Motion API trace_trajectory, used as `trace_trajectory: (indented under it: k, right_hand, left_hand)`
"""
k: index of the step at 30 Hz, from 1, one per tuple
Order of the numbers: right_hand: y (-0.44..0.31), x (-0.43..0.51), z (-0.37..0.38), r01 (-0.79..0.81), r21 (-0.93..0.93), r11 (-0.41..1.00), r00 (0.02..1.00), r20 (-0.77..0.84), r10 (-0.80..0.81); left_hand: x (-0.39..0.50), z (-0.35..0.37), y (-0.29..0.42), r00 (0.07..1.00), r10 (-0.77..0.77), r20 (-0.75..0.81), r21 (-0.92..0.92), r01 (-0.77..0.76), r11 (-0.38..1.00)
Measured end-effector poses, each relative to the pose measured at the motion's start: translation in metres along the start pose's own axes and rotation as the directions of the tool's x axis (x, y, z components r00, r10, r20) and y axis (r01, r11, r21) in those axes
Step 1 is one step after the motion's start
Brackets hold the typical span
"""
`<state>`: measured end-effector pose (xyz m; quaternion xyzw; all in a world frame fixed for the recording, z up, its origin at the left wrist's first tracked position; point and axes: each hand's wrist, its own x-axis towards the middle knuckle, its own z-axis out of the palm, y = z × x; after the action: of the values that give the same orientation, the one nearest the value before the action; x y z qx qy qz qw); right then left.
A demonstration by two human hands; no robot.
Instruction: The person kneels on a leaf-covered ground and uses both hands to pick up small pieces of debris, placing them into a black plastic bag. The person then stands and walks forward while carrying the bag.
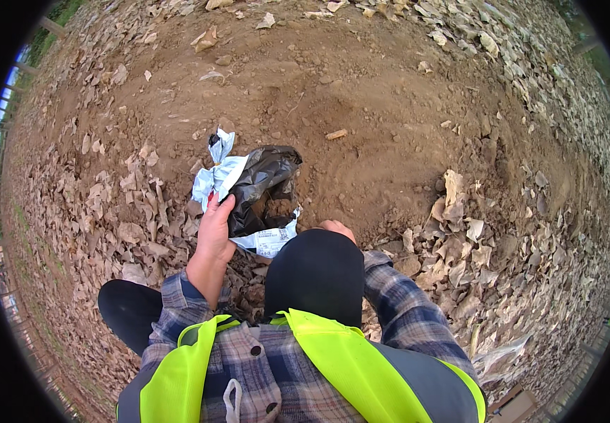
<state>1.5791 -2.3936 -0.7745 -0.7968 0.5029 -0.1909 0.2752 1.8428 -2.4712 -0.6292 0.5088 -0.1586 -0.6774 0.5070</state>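
A plastic mailing bag point(262, 174), pale blue outside and black inside, rests on bare soil in front of me. My left hand point(214, 227) grips its left side, thumb at the rim. The bag's mouth gapes open, and brown soil point(278, 207) shows within it. At its far left corner the plastic is bunched into a twisted end point(221, 150). A printed label point(273, 242) bearing writing is on the near flap. Just right of the bag, my right hand point(339, 228) is low at the ground; my knee point(315, 275) hides most of it.
Loose brown soil point(368, 174) spreads ahead, with a short piece of wood point(336, 134) on it. Dry leaves point(141, 211) cover the ground on both sides. Clear plastic film point(503, 351) and a tan box-like object point(513, 404) lie at lower right.
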Motion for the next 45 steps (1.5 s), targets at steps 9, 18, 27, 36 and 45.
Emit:
trace_trajectory:
  k: [9, 18, 27, 36, 45]
  right_hand:
    - [0.047, 0.051, -0.004, -0.768, 0.589, 0.253, 0.638, 0.665, 0.389]
    - [-0.059, 0.153, -0.058, -0.447, 0.796, 0.408, 0.868, 0.496, -0.015]
    - [0.131, 0.082, -0.103, -0.522, -0.134, 0.842, 0.755, -0.532, 0.383]
    - [0.08, 0.118, -0.014, -0.418, -0.154, 0.895, 0.818, -0.492, 0.297]
    - [0.011, 0.118, -0.014, -0.099, -0.132, 0.986, 0.96, -0.275, 0.059]
  left_hand:
    - [-0.006, 0.013, 0.002, 0.999, -0.006, 0.035, -0.005, 0.006, 1.0]
    - [-0.012, 0.019, 0.014, 0.999, 0.045, 0.021, 0.011, -0.045, 0.999]
    - [-0.014, 0.013, 0.017, 0.999, 0.047, -0.007, -0.029, -0.047, 0.998]
    - [-0.009, 0.014, 0.017, 1.0, 0.017, 0.009, -0.005, -0.017, 1.0]
    - [-0.01, 0.015, 0.016, 1.0, 0.025, 0.01, 0.021, -0.025, 0.999]
